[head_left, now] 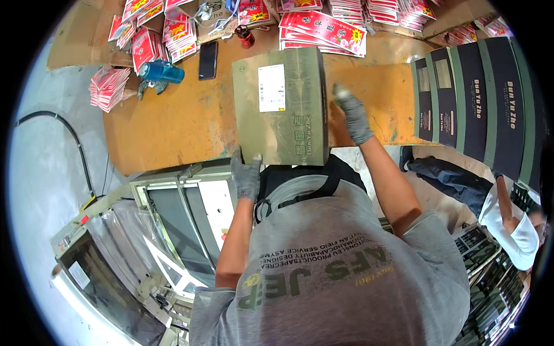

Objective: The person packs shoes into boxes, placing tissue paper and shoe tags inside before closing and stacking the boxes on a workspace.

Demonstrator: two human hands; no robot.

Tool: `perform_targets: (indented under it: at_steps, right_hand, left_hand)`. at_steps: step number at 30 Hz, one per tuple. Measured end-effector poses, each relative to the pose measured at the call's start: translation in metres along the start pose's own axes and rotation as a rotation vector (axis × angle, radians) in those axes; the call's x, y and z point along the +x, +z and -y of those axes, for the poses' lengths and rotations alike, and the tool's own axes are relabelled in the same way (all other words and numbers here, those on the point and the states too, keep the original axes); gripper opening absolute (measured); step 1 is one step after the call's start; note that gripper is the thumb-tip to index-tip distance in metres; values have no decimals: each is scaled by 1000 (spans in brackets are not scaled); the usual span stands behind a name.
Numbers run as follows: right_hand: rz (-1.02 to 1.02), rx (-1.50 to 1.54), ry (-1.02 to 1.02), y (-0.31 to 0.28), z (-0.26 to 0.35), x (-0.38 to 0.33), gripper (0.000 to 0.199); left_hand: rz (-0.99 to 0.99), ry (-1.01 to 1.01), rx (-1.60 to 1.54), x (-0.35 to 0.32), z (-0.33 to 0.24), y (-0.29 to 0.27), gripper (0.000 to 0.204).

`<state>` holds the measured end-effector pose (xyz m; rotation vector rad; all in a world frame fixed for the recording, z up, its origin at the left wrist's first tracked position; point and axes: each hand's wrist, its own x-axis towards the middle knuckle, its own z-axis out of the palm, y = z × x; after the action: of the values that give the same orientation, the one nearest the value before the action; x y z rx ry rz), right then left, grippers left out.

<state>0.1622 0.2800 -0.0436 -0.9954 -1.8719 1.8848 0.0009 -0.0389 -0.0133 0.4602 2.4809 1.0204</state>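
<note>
A green cardboard box [280, 109] with a white label lies on the orange worktable [196, 130], its near edge by my waist. My left hand [247, 176], in a grey glove, grips the box's near left corner, with thumb and fingers on either side of it. Just off the box's right side is my right hand [353, 113], also gloved in grey. It holds nothing that I can see; its fingers stretch away from me, slightly blurred.
Dark boxes with green edges [476, 95] stand in a row at the right. Red printed packets [323, 32], a phone [208, 60], a blue bottle [161, 71] and a small red bottle [244, 36] lie along the back. A machine [173, 230] stands near left; another person [508, 225] is at right.
</note>
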Motion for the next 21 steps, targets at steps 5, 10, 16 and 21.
perform_targets:
  at_steps: [5,10,16,21]
  right_hand:
    - [76,-254,255,41,-6,4,60]
    - [45,-588,-101,46,52,82,46]
    - [118,-798,-82,96,153,70,42]
    - [226,-1038,419,90,126,-18,48]
  left_hand:
    - [179,-130,9,38,-22,-5,60]
    - [622,-75,179,35,-24,20,56]
    - [642,313,-42,49,-91,31,39]
    - [170,432,262,165,-69,5,42]
